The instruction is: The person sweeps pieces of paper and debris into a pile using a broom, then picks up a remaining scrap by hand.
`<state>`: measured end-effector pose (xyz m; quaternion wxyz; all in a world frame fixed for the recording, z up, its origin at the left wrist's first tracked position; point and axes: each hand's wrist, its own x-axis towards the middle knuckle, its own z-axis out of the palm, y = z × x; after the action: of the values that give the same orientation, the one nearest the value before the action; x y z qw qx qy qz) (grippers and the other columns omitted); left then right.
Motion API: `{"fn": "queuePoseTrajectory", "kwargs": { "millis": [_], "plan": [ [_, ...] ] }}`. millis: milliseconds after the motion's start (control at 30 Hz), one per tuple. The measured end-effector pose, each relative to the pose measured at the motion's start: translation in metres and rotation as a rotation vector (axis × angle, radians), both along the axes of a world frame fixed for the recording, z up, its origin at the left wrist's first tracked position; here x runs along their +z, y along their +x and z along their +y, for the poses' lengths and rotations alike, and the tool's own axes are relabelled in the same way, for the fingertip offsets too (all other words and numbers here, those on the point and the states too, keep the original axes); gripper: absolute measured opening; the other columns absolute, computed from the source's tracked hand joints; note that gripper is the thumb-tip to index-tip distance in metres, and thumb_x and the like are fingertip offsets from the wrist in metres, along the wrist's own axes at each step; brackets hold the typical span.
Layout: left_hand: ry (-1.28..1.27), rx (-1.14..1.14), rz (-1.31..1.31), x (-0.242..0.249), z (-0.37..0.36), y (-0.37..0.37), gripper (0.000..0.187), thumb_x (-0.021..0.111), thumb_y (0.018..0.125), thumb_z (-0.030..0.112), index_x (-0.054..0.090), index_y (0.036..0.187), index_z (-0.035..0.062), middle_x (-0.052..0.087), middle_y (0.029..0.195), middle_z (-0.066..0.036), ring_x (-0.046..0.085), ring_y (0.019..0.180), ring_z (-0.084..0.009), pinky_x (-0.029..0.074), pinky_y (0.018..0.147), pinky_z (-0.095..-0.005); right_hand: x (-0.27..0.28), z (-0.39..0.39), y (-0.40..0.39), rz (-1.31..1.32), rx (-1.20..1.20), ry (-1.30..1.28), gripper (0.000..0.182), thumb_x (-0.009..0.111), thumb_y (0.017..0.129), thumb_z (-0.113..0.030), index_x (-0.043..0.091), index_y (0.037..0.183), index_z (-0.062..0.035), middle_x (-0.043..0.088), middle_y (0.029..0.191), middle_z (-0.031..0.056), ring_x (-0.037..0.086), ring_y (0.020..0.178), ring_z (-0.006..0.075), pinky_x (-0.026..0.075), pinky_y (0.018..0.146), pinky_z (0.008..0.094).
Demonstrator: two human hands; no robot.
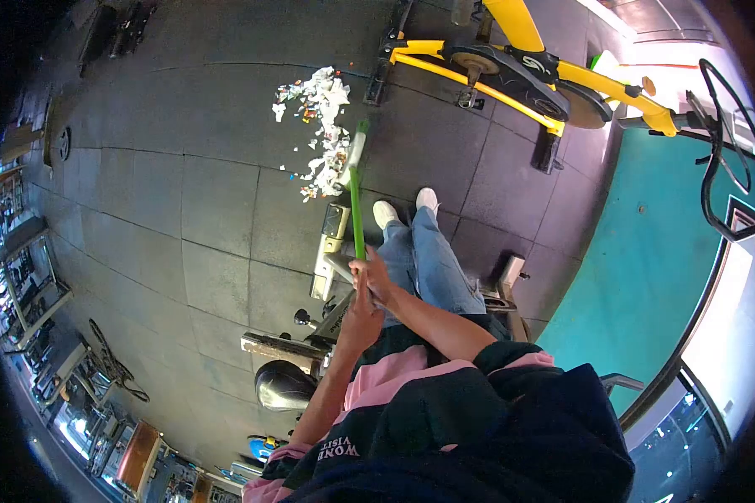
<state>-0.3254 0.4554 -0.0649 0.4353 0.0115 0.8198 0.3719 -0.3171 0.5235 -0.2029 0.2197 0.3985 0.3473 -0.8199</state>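
Note:
A broom with a bright green handle (356,214) extends forward from my body, and its pale head (356,151) rests on the floor at the right side of a litter pile (327,101). My right hand (374,275) is closed around the handle. Just behind it, my left hand (361,322) is also closed on the handle, close to the right one. The pile is mostly crumpled white paper scraps, with small orange and coloured bits mixed in. Several scraps lie scattered to its left.
A yellow and black exercise bike (512,80) stands at the front right. A machine base with a white end (323,260) lies left of my legs, near a black seat (283,386). Gym equipment (33,285) lines the far left; a teal surface (637,218) is at right.

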Motion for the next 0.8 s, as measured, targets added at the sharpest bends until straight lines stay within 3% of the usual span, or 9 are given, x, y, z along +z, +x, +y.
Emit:
{"fn": "queuePoseTrajectory", "kwargs": {
  "millis": [167, 300, 433, 500, 600, 667, 700, 767, 800],
  "plan": [
    [0.019, 0.033, 0.009, 0.02, 0.005, -0.016, 0.08, 0.046, 0.069, -0.001, 0.002, 0.135, 0.0064, 0.029, 0.128, -0.031, 0.036, 0.113, -0.0447, 0.035, 0.09, -0.0422, 0.007, 0.003, -0.028, 0.159, 0.068, -0.047, 0.058, 0.057, 0.071, -0.01, 0.031, 0.123, -0.0151, 0.043, 0.065, 0.0036, 0.043, 0.049, 0.0115, 0.038, 0.041, 0.0248],
    [0.099, 0.115, -0.033, 0.044, 0.006, -0.008, 0.08, 0.046, 0.068, -0.002, 0.002, 0.135, 0.0035, 0.025, 0.129, -0.032, 0.031, 0.118, -0.0432, 0.033, 0.094, -0.0408, 0.068, 0.012, -0.038, -0.015, 0.054, -0.063, 0.064, 0.054, 0.071, -0.007, 0.025, 0.128, -0.0158, 0.043, 0.064, 0.0046, 0.041, 0.045, 0.0113, 0.036, 0.037, 0.0252],
    [0.1, 0.081, 0.032, 0.061, 0.003, 0.008, 0.079, 0.047, 0.068, -0.001, 0.002, 0.134, 0.0013, 0.027, 0.128, -0.033, 0.031, 0.119, -0.0426, 0.033, 0.095, -0.0409, 0.058, 0.006, -0.006, -0.014, 0.106, 0.056, 0.07, 0.054, 0.07, -0.005, 0.02, 0.131, -0.0148, 0.044, 0.061, 0.0065, 0.041, 0.042, 0.0129, 0.035, 0.035, 0.0278],
    [0.088, 0.043, 0.114, 0.051, -0.003, 0.018, 0.082, 0.049, 0.068, 0.004, 0.002, 0.135, 0.0068, 0.034, 0.122, -0.033, 0.045, 0.099, -0.0474, 0.042, 0.078, -0.0475, 0.055, 0.003, 0.005, -0.033, 0.028, 0.073, 0.061, 0.053, 0.07, -0.004, 0.027, 0.124, -0.0104, 0.044, 0.06, 0.0064, 0.044, 0.044, 0.0139, 0.037, 0.036, 0.0286],
    [0.117, -0.106, 0.162, -0.002, -0.022, 0.035, 0.078, 0.052, 0.07, 0.004, 0.008, 0.134, 0.0064, 0.033, 0.125, -0.03, 0.038, 0.113, -0.0422, 0.039, 0.088, -0.042, 0.014, 0.002, 0.016, -0.081, 0.026, 0.119, 0.045, 0.054, 0.07, -0.004, 0.035, 0.11, -0.0074, 0.045, 0.059, 0.0062, 0.045, 0.046, 0.0142, 0.039, 0.039, 0.029],
    [0.006, -0.014, -0.071, 0.019, -0.002, -0.009, 0.077, 0.053, 0.07, 0.006, 0.01, 0.135, 0.0095, 0.038, 0.12, -0.03, 0.042, 0.108, -0.0427, 0.04, 0.084, -0.0431, -0.054, 0.003, 0.035, 0.883, 0.384, 1.011, 0.033, 0.056, 0.071, -0.006, 0.037, 0.098, -0.0067, 0.045, 0.061, 0.0059, 0.046, 0.048, 0.0138, 0.04, 0.04, 0.0288],
    [-0.103, 0.073, -0.302, 0.026, 0.005, -0.024, 0.077, 0.053, 0.07, 0.007, 0.012, 0.135, 0.0126, 0.044, 0.115, -0.03, 0.046, 0.103, -0.0432, 0.042, 0.08, -0.0442, -0.049, 0.004, 0.025, 0.884, 0.391, 1.005, 0.033, 0.056, 0.071, -0.006, 0.037, 0.098, -0.0067, 0.045, 0.061, 0.0059, 0.046, 0.048, 0.0138, 0.04, 0.04, 0.0288],
    [-0.01, 0.112, -0.088, -0.002, 0.003, -0.018, 0.076, 0.053, 0.072, 0.008, 0.013, 0.135, 0.0164, 0.05, 0.103, -0.03, 0.05, 0.095, -0.0447, 0.042, 0.075, -0.0465, -0.03, 0.009, -0.013, 0.072, 0.094, 0.073, 0.029, 0.057, 0.072, -0.009, 0.037, 0.092, -0.0073, 0.045, 0.063, 0.0057, 0.046, 0.048, 0.013, 0.04, 0.041, 0.0274],
    [0.003, 0.153, -0.117, -0.002, 0.009, -0.032, 0.076, 0.053, 0.072, 0.007, 0.013, 0.135, 0.0166, 0.05, 0.104, -0.03, 0.05, 0.095, -0.0448, 0.042, 0.074, -0.0464, -0.036, 0.011, -0.024, 0.072, 0.098, 0.07, 0.029, 0.057, 0.072, -0.009, 0.037, 0.092, -0.0073, 0.045, 0.063, 0.0057, 0.046, 0.048, 0.013, 0.04, 0.041, 0.0274]
  ]
}}
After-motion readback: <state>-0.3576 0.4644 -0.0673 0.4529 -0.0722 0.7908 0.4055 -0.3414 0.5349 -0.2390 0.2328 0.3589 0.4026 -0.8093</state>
